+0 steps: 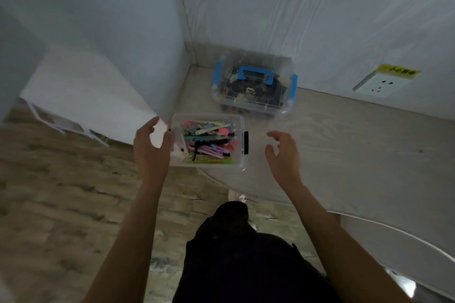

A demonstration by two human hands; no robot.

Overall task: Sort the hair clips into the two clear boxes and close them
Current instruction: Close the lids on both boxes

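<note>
Now we are flanking the near box [208,141] of clips [209,142], left hand [151,145] touching its side, right hand [283,155] apart, fingers loose, gripping nothing; a careless shove could spill it.

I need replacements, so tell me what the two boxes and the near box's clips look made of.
Near box: clear, glossy, probably hard plastic; contents show through its walls.
Far box: the same clear plastic, with opaque blue plastic handle and latches.
Colourful clips: pastel, likely painted metal or plastic; too blurred to tell.
</note>
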